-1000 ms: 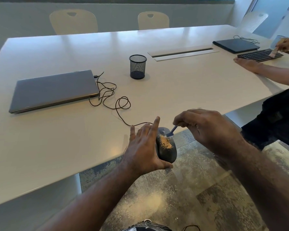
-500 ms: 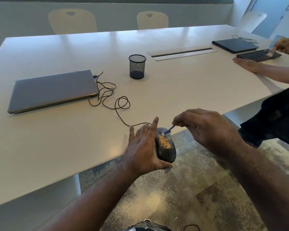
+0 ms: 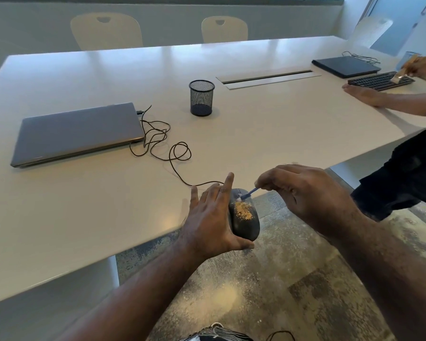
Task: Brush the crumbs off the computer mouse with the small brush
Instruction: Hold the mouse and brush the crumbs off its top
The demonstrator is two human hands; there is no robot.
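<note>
A black wired computer mouse is held just off the table's near edge, over the floor. My left hand grips it from the left side, thumb under its near end. A patch of tan crumbs lies on its top. My right hand pinches a small blue brush, whose white bristle tip touches the mouse just beyond the crumbs. The mouse's cable loops across the table to a closed grey laptop.
A black mesh pen cup stands mid-table on the white table. At the far right another person's hands work on a black keyboard beside a dark laptop. Chairs line the far side. Crumb dust covers the floor below.
The brush tip has moved left across the mouse's far end, from its right edge toward my left hand. My left hand holds the mouse still.
</note>
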